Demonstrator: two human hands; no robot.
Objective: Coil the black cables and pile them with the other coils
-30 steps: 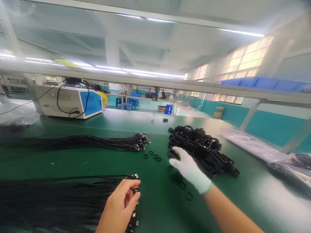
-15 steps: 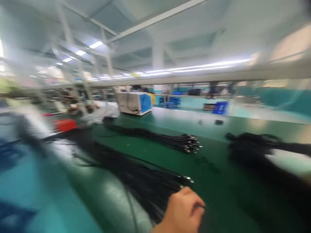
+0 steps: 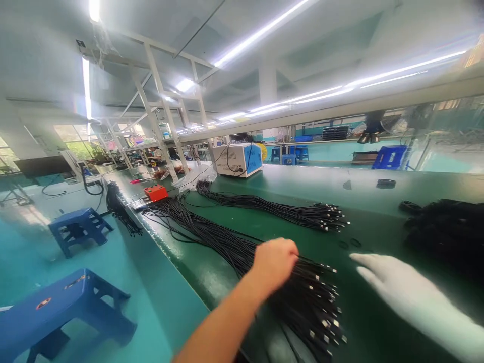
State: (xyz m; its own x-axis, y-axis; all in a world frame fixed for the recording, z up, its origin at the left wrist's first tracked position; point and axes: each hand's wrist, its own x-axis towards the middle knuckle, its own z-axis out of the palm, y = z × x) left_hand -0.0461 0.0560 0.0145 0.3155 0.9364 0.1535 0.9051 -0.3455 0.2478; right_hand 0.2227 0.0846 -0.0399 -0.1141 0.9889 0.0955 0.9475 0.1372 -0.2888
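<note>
My bare left hand (image 3: 276, 263) lies over a thick bundle of black cables (image 3: 212, 232) on the green bench, its fingers curled down and closed among the cables. The fingertips are hidden, so how many cables it grips does not show. Small metal-tipped plugs (image 3: 328, 322) fan out at the near end of this bundle. To the right, my right hand (image 3: 393, 282), in a white glove, hovers with fingers stretched out and holds nothing. A second black cable bundle (image 3: 272, 205) lies farther back, its plug ends pointing right.
A dark heap of coiled cables (image 3: 448, 232) sits at the right. A white and blue machine (image 3: 238, 159) and a red box (image 3: 156, 192) stand farther along the bench (image 3: 302, 181). Blue stools (image 3: 56, 312) are on the floor at the left. More cables (image 3: 123, 209) hang over the bench edge.
The view has turned and sharpened. My left hand, earlier curled near the plug ends, is now over the cable bundle. My gloved right hand has come clearly into view, fingers extended.
</note>
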